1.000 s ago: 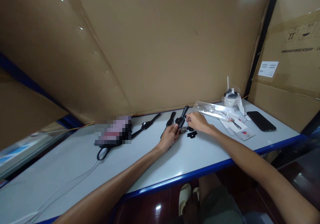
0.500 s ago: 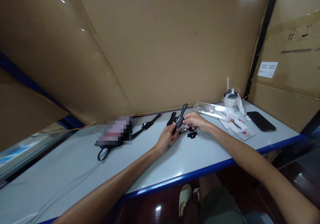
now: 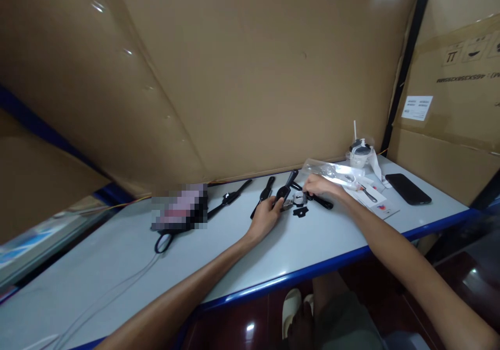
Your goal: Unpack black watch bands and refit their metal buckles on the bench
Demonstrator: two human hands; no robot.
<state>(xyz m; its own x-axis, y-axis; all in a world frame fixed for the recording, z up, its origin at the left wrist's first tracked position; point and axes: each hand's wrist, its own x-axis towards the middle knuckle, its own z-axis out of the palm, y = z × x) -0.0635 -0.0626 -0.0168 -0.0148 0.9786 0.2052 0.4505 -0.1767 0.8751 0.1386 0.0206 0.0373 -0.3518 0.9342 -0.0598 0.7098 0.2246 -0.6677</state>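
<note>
My left hand [image 3: 266, 216] grips a black wristwatch [image 3: 284, 188] by its case, with one strap pointing up and away from me. My right hand [image 3: 319, 185] rests on the table just right of it, fingers on a black strap piece [image 3: 322, 202] that lies flat. A small silver watch part [image 3: 299, 199] sits between the two hands, and a small black piece [image 3: 300, 212] lies in front of it. Whether the right hand actually pinches the strap is unclear.
Two more black watches [image 3: 229, 198] [image 3: 264, 194] lie to the left, near a blurred dark object [image 3: 178, 209]. A clear plastic bag [image 3: 332, 171], white cards [image 3: 371, 196], a small bottle [image 3: 361, 153] and a black phone [image 3: 408, 188] lie to the right. Cardboard walls stand behind the white table [image 3: 117, 256].
My hands lowered the watch from a raised hold to the table. My right hand moved right, off the watch, onto the strap piece now lying flat.
</note>
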